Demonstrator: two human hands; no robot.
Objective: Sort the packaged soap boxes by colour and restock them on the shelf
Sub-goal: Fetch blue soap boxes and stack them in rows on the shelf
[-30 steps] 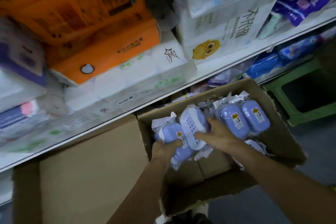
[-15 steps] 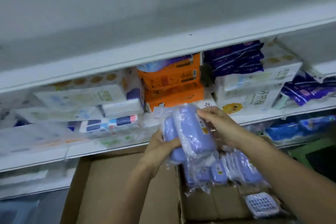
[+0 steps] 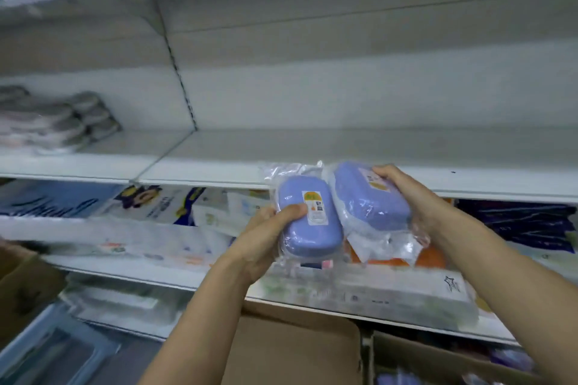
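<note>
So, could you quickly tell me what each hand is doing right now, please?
Left hand: grips a wrapped purple soap box.
Right hand: grips a second wrapped purple soap box.

Nothing is reading clearly. A small label (image 3: 315, 208) is sitting on the left purple soap box (image 3: 308, 219), just right of the left hand's (image 3: 266, 241) thumb; its characters are blurring. Shelf packages are showing only smeared print.

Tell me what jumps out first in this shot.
Two purple soap boxes in clear wrap fill the centre, one gripped in the left hand, the other in the right hand. Just behind them runs a bare white shelf, with grey stacked packs at its far left.
</note>
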